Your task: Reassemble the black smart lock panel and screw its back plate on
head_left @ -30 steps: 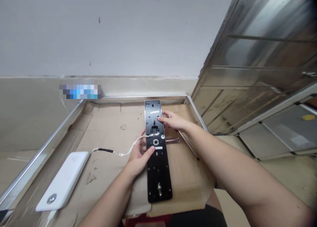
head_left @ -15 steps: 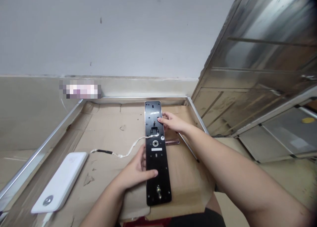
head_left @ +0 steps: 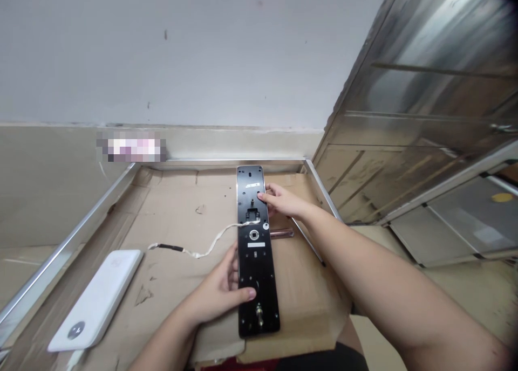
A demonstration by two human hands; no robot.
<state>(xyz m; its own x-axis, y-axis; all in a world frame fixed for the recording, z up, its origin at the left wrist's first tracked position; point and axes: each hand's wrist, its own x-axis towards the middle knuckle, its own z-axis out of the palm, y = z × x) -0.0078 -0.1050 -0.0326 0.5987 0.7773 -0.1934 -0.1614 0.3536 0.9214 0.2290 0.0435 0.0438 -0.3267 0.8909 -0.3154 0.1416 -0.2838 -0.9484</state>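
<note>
A long black door lock panel [head_left: 257, 263] lies back side up on the cardboard, with screw holes, white labels and a square spindle hole showing. Its bronze-coloured handle [head_left: 282, 233] sticks out on the right. My left hand [head_left: 222, 284] grips the lower left edge, thumb on the face and fingers curled underneath. On the upper right edge, my right hand [head_left: 279, 199] has its thumb on the face, and its fingers are partly hidden beyond the edge. A white taped cable [head_left: 214, 241] runs left from the panel's middle.
Flattened cardboard [head_left: 178, 209] covers the metal-framed table. A white power bank [head_left: 97, 301] lies at left with a cable plugged into it. A thin dark rod [head_left: 309, 243] rests near my right forearm. Behind stands a wall [head_left: 202, 63]; a metal door [head_left: 404, 107] is at right.
My left thumb has slid slightly down the panel's face. The panel and my right hand stay where they were.
</note>
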